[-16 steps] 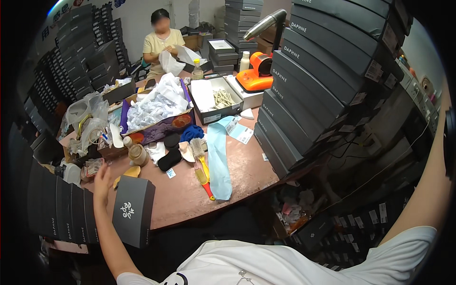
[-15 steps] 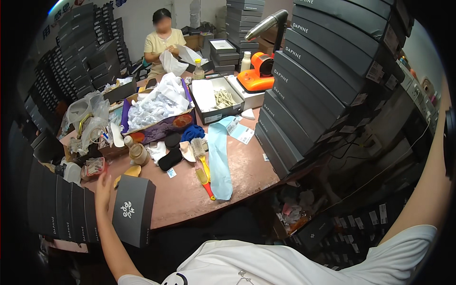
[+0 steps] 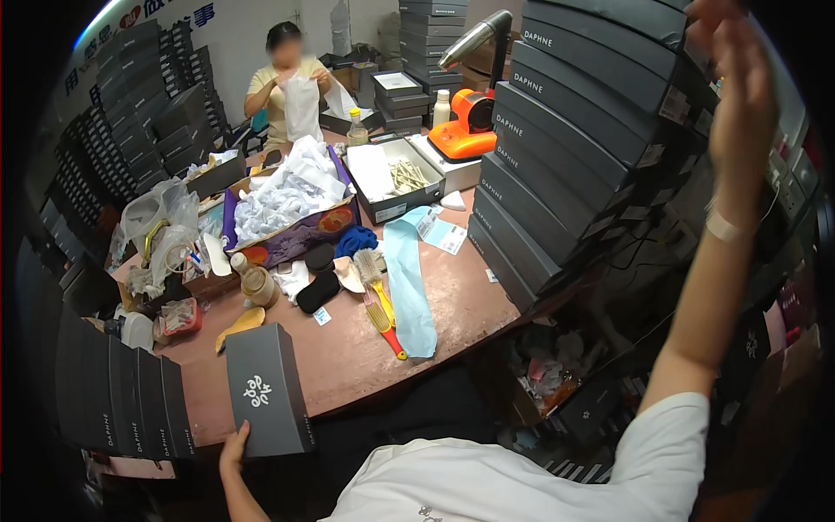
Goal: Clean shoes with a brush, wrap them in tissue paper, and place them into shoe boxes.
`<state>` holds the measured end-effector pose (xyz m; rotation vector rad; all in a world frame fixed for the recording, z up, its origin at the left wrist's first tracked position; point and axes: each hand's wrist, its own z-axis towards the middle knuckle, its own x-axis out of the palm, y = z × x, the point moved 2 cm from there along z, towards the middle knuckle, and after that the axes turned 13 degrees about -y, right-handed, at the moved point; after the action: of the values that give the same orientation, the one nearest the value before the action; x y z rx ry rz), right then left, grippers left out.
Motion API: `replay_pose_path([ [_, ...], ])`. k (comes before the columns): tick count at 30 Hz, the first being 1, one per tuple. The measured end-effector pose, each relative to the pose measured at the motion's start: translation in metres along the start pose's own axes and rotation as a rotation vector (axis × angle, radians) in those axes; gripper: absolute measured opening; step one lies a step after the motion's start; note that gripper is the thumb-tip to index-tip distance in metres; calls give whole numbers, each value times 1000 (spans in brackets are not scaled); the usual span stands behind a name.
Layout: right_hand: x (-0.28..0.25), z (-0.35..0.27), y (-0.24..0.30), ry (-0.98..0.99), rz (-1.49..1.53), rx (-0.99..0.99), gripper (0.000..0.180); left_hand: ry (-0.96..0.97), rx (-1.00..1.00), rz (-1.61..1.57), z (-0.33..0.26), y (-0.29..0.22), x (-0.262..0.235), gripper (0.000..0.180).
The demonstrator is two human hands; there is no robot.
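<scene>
A dark grey shoe box (image 3: 268, 383) with a white printed mark lies at the table's near edge, left of the middle. My left hand (image 3: 234, 446) grips its near left corner, thumb against the side; the other fingers are partly hidden. High on the right, my right hand (image 3: 744, 87) is raised beside a tall stack of dark shoe boxes (image 3: 565, 130). Its fingers are stretched out and slightly blurred, with nothing seen in them. Whether it touches the upper boxes I cannot tell.
Hairbrushes (image 3: 383, 313), a light blue strip (image 3: 410, 296), a purple box of crumpled paper (image 3: 291, 239) and a bottle (image 3: 257, 283) are on the table. More boxes (image 3: 130, 400) stand at the left edge. An orange machine (image 3: 465, 130) and a co-worker (image 3: 291, 87) are behind.
My left hand has come down from beyond the shoe box to its near corner, and the box has shifted right. My right arm has swung up beside the stack. The co-worker has lifted white paper.
</scene>
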<state>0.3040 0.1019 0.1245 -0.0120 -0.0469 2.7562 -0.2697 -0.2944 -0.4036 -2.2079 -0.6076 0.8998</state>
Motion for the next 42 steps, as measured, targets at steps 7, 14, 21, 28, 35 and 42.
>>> replay_pose_path([
  [7,114,-466,142,930,620,870,65,242,-20,-763,-60,13,111,59],
  [14,127,-404,173,941,918,818,89,595,-273,-910,-170,-105,174,70],
  [21,134,-389,146,819,814,886,84,1042,-68,-852,-180,-183,184,67],
  [28,143,-393,159,743,705,950,81,867,21,-986,-149,-211,201,70],
  [35,207,-403,140,470,464,603,80,611,317,-1189,-148,-231,193,61],
  [42,161,-362,147,688,839,1307,69,154,127,-1055,-150,-224,202,64],
])
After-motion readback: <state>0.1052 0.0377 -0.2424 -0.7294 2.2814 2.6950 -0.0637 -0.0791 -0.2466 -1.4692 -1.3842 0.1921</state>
